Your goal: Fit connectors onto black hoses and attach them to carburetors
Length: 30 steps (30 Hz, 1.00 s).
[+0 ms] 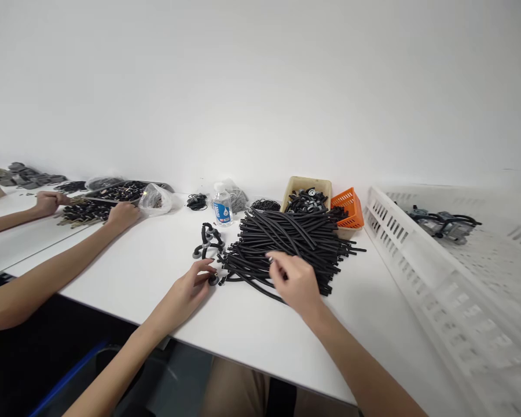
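1. Right hand (296, 282) pinches a small silver clip at the hose pile (286, 240), frame centre
2. Left hand (195, 284) grips a hose end (213, 280) just beside it
3. Best keep the end steady, clip square

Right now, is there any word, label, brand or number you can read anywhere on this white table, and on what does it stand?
No text reads clearly.
Clear plastic water bottle: blue label, printing too small and blurred to read.
Orange plastic basket, beige plastic bin, white slotted plastic crate: no visible markings.
Left hand and right hand at the pile of black rubber tubes: no print visible.
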Available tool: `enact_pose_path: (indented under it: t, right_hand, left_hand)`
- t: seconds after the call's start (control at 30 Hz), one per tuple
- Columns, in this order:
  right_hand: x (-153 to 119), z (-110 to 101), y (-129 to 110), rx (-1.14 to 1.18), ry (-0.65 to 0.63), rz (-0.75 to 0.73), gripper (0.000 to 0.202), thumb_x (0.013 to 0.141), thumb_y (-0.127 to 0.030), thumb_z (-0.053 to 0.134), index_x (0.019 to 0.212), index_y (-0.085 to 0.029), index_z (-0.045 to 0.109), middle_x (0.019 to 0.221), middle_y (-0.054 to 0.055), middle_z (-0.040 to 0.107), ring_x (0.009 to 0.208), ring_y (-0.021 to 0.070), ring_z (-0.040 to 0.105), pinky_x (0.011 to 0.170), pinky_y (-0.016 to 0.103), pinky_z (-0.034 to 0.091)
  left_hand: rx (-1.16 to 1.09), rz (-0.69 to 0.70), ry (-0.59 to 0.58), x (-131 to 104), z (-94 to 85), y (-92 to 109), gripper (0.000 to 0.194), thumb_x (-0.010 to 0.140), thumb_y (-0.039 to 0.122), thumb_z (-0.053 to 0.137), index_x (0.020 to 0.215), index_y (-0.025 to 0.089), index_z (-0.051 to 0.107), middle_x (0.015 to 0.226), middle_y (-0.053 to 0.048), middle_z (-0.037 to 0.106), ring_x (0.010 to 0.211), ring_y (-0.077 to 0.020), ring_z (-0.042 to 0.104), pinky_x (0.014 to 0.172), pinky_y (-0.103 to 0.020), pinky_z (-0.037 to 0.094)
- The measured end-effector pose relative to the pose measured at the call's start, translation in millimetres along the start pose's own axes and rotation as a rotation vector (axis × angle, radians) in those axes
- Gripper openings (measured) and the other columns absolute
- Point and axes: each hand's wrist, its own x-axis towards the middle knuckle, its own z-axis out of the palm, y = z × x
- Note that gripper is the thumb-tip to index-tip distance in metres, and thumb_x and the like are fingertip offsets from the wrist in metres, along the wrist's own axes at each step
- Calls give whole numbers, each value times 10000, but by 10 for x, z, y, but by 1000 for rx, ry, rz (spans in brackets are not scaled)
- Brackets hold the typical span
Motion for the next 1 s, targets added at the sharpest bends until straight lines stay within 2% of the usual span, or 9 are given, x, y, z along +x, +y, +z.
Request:
enact_pose_path:
  t: [0.17, 0.27, 0.4, 0.47, 0.57, 0.67, 0.8, 0.9, 1.0]
  right_hand:
    - [124, -196, 295, -84, 269, 241, 212, 919, -154, 502, 1028, -153, 683, 634, 1, 666, 534, 117, 580, 625, 238, 492]
    - [114, -210, 354, -113, 279, 269, 215, 922, -161, 494, 1028, -154, 681, 624, -2, 661, 532, 119, 583, 615, 238, 491]
    - [85, -159, 307, -163, 216, 148, 212, 923, -149, 491, 998, -156, 689, 614, -4, 653, 524, 119, 575, 612, 242, 478]
    - [77, -128, 273, -163, 187, 109, 221, 929, -142, 479, 991, -152, 691, 601, -6, 642, 521, 118, 571, 612, 243, 473]
    - [66, -91, 244, -150, 154, 107, 233, 936, -142, 464, 994, -147, 689, 595, -6, 634, 525, 118, 569, 620, 250, 471]
    - [48, -69, 239, -141, 104, 106, 242, 941, -150, 453, 1004, -152, 687, 616, -1, 650, 543, 120, 585, 645, 259, 473]
    - [25, -55, 245, -137, 71, 77, 243, 940, -148, 446, 1005, -149, 679, 622, 1, 654, 554, 125, 590, 642, 260, 465]
    - [17, -47, 252, -144, 67, 62, 241, 936, -139, 447, 996, -145, 681, 581, -12, 622, 534, 123, 571, 636, 258, 458]
    - [11, -34, 258, -150, 58, 62, 245, 935, -140, 442, 984, -152, 682, 566, -17, 612, 523, 124, 561, 629, 258, 449]
  left_hand:
    - [-67, 16, -5, 68, 93, 61, 443, 972, 435, 379, 1361, 226, 340, 1230, -153, 630, 1132, -231, 668, 956, -389, 541]
    - [-36, 40, -2, 132, 131, 46, 432, 970, 413, 367, 1358, 224, 360, 1244, -157, 633, 1136, -248, 660, 924, -398, 562]
    - [164, 124, -5, 210, 25, 85, 387, 936, 363, 404, 1299, 233, 445, 1267, -122, 637, 1113, -257, 666, 893, -383, 571]
    - [341, 171, 31, 246, -101, 224, 399, 891, 357, 464, 1279, 264, 483, 1271, -96, 637, 1034, -269, 690, 775, -356, 589]
    - [469, 273, 121, 380, -269, 632, 455, 829, 366, 534, 1280, 306, 512, 1256, -70, 643, 895, -254, 707, 647, -325, 572]
    - [392, 410, 90, 754, -253, 1148, 377, 830, 332, 514, 1200, 296, 577, 1163, -47, 680, 912, -224, 694, 752, -319, 567]
    - [348, 425, 35, 1638, 127, 1653, 250, 878, 270, 473, 1068, 246, 633, 1032, -21, 721, 887, -188, 687, 810, -307, 541]
    - [493, 264, -19, 2312, 526, 1810, 207, 894, 292, 512, 1019, 208, 654, 1029, -64, 729, 965, -232, 681, 836, -332, 524]
    - [560, 140, -41, 2757, 862, 1820, 205, 892, 269, 538, 998, 141, 659, 1041, -145, 718, 995, -282, 683, 844, -361, 518]
